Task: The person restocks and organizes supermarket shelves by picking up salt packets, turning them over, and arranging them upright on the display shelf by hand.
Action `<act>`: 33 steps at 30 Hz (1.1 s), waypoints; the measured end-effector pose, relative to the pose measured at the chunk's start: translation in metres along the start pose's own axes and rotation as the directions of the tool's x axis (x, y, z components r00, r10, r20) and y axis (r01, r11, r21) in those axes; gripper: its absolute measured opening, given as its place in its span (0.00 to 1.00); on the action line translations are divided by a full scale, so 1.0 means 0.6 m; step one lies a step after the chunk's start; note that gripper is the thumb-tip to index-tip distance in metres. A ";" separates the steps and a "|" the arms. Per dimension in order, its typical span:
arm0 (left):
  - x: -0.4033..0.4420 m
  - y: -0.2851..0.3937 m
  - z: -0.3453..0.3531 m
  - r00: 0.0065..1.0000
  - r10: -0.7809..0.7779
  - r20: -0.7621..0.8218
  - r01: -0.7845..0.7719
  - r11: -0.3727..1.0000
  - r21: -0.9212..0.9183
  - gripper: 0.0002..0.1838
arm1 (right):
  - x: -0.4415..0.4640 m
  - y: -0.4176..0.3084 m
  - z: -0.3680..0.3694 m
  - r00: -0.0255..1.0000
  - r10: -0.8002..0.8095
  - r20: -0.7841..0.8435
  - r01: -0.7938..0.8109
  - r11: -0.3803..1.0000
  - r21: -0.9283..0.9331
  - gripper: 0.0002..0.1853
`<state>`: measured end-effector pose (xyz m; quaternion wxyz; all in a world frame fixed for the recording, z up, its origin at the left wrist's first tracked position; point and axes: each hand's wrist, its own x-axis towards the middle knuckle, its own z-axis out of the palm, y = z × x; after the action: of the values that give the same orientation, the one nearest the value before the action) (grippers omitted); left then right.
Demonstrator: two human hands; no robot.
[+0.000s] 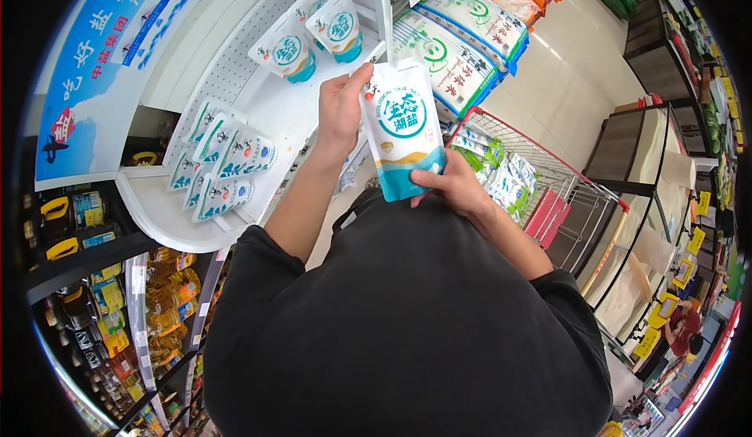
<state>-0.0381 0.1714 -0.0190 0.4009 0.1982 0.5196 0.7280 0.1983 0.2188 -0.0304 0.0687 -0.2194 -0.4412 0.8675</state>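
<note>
A white and teal pouch of lake salt (402, 128) is held upright in front of my chest, its printed front facing me. My left hand (343, 108) pinches its upper left edge, thumb near the top corner. At the lower right, my right hand (454, 185) grips the pouch with the thumb across the teal bottom; the other fingers are mostly hidden behind it. Just beyond my left hand, matching pouches (283, 48) stand on a white curved display shelf (188, 231). Smaller white salt bags (235, 155) lean in rows on the same shelf, nearer to me.
A shopping cart (576, 177) with several green and white bags (509, 178) stands to my right. Large rice sacks (446, 61) are stacked ahead. Oil bottles (168, 296) fill shelving at the lower left. Dark bins (638, 151) line the right, and a person in red (683, 326) is farther off.
</note>
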 end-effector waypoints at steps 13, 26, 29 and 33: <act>-0.013 0.014 -0.014 0.981 -0.132 0.146 0.129 0.991 0.029 0.13 | -0.004 0.008 0.011 0.993 -0.096 -0.072 0.087 0.989 -0.119 0.22; -0.013 0.001 -0.108 0.993 0.116 0.001 -0.110 0.944 0.312 0.17 | 0.007 0.022 -0.025 0.908 -0.305 -0.286 0.157 0.883 -0.442 0.25; 0.037 -0.005 -0.174 0.920 0.354 -0.166 -0.240 0.847 0.474 0.17 | 0.008 0.027 -0.025 0.934 -0.256 -0.251 0.135 0.900 -0.414 0.23; 0.092 -0.046 -0.241 0.811 0.494 -0.312 -0.144 0.686 0.713 0.18 | 0.008 0.016 -0.013 0.958 -0.213 -0.194 0.116 0.902 -0.416 0.21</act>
<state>-0.1630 0.1323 -0.1068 0.0240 0.2295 0.7796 0.5822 0.1981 0.2204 -0.0437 0.1476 -0.2915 -0.6152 0.7175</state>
